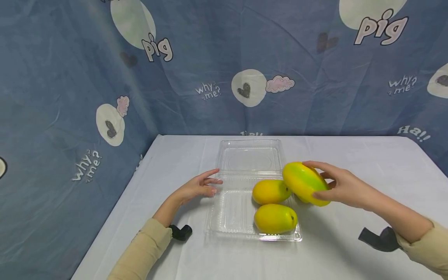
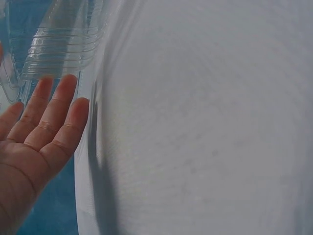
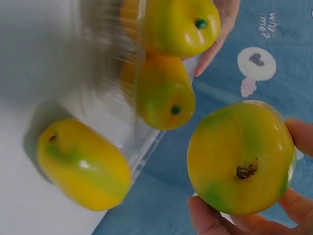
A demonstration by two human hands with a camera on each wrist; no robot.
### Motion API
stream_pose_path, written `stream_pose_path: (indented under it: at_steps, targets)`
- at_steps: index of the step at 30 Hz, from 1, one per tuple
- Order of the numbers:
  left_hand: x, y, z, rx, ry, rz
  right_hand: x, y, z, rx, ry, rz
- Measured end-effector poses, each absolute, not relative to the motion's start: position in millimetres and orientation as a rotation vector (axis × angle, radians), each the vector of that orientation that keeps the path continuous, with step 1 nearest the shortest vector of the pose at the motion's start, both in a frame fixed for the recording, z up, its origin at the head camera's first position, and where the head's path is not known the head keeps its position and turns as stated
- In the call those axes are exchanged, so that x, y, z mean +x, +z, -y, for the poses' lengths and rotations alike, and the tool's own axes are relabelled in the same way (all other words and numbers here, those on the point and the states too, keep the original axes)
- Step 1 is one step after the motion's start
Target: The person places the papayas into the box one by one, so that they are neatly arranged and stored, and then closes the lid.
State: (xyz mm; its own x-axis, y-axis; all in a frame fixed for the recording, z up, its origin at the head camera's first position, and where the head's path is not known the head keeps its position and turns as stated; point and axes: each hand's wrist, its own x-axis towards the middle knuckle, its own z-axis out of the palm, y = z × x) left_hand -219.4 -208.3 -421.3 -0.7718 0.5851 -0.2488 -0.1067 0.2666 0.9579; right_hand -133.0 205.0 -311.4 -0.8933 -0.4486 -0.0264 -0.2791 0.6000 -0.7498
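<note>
The right hand (image 1: 344, 186) grasps a yellow-green mango (image 1: 305, 183) just above the right edge of the clear plastic tray (image 1: 227, 212), where two yellow mangoes (image 1: 271, 191) lie on the right side. The left hand (image 1: 199, 187) hovers with relaxed fingers at the tray's left edge, holding nothing.

There are four oval yellow-green mangoes (image 3: 240, 159), one clear plastic hinged tray (image 1: 231, 210), two bare hands, a left hand (image 1: 199, 188) and a right hand (image 1: 341, 186), and two black wrist mounts (image 1: 181, 232).
</note>
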Motion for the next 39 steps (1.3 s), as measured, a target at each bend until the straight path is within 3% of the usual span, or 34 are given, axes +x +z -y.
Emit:
stream_pose_path:
  at_steps: [39]
  targets:
    - [-221, -425, 208, 0.409, 1.536, -1.992, -187, -291, -114, -0.973, -0.912, -2.498]
